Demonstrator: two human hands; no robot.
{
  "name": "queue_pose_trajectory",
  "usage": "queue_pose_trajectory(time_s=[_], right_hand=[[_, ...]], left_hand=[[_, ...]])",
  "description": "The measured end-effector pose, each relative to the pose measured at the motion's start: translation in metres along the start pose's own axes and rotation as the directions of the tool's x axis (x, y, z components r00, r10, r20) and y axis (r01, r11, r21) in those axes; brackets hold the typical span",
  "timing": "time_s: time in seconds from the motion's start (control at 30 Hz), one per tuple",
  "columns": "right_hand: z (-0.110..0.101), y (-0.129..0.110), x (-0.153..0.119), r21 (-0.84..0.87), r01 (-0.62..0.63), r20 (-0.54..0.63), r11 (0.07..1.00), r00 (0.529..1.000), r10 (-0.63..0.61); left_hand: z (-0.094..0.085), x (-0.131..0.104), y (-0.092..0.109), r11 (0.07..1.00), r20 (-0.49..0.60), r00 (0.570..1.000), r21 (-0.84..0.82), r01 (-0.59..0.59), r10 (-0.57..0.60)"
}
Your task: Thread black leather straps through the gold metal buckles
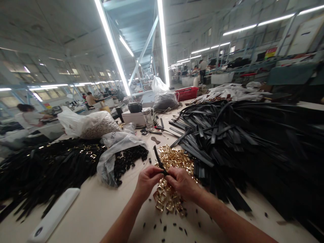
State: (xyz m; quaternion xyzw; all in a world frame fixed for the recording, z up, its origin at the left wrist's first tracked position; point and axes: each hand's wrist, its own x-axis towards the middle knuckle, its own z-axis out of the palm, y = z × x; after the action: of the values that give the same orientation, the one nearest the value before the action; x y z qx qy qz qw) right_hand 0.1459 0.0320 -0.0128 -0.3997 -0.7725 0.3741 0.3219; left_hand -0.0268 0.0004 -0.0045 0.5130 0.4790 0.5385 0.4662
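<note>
Both my hands meet over a pile of gold buckles [177, 156], pinching one black strap [158, 157] between them. My left hand [149, 179] grips it from the left with thumb and fingers. From the right, my right hand [182, 182] closes on the same strap, close to the left fingertips. One end of the strap sticks up and away from me; the part between my fingers is mostly hidden. Left of my hands, small black loops [129, 158] spill from a clear plastic bag [107, 168]. Small black bits lie on the table [101, 216] nearer to me.
A large heap of black straps [215, 135] fills the right side. Straps with gold buckles [50, 165] are heaped at left, behind a white oblong object [55, 214]. Farther back stand a glass jar [148, 118], filled plastic bags [93, 125] and a red crate [186, 93].
</note>
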Motion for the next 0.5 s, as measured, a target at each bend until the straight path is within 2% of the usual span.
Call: queue_pose_trajectory(time_s=[0.1, 0.23, 0.37, 0.5], right_hand=[[0.003, 0.001, 0.0, 0.099, -0.029, 0.022, 0.995, 0.999, 0.027], [0.007, -0.002, -0.001, 0.293, -0.087, 0.098, 0.952, 0.993, 0.06], [0.005, -0.007, -0.003, 0.284, -0.022, 0.115, 0.959, 0.993, -0.011], [0.002, -0.009, -0.002, 0.315, -0.081, 0.095, 0.946, 0.994, 0.053]], left_hand=[[0.0, 0.002, -0.002, 0.993, 0.017, 0.994, -0.051, 0.108, -0.107], [0.001, 0.003, -0.008, 0.997, -0.005, 0.998, 0.042, 0.058, -0.058], [0.002, 0.002, -0.013, 0.994, 0.001, 1.0, 0.107, 0.016, -0.016], [0.006, -0.001, -0.01, 0.999, 0.016, 0.999, 0.033, 0.035, -0.035]])
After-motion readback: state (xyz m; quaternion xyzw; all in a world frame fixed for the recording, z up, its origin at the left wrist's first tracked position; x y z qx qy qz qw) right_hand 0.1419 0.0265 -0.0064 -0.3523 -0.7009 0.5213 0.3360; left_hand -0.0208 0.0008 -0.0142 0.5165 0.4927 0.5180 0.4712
